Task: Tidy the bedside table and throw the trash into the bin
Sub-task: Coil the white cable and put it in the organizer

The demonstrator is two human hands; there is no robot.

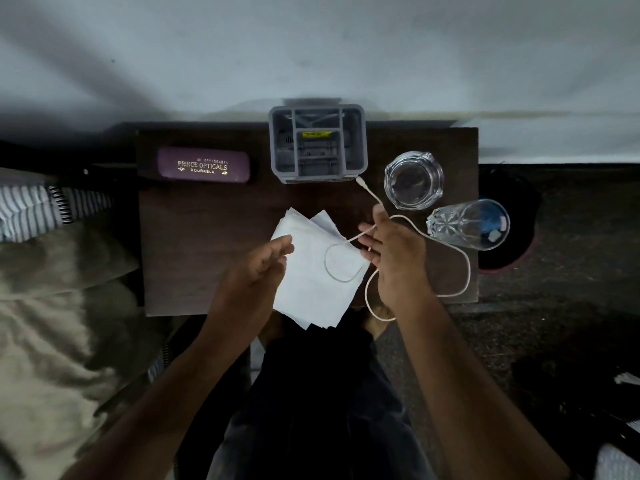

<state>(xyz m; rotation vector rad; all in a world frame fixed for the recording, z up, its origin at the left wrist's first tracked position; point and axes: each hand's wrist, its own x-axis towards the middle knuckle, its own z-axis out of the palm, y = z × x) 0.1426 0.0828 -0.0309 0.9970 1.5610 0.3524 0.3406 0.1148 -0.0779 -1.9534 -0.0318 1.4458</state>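
On the tabletop (194,237), a glasses case (203,165) lay at the back left, an organizer (318,143) at back centre. An ashtray (413,179) sat right of the organizer, a tumbler (467,224) on its side just nearer. Tissues (311,271) lay at the front centre with a cable (460,268) looped over them.

Two bare forearms reach into view from below, with no sleeves, watch, rings or bracelets visible on either. The left hand (261,261) and right hand (394,251) are gloveless. Below the forearms, dark trousers cover the person's legs, the fabric looking loose and creased.

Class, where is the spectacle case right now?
In the head view, the purple spectacle case lies at the table's far left, just left of the grey organiser.
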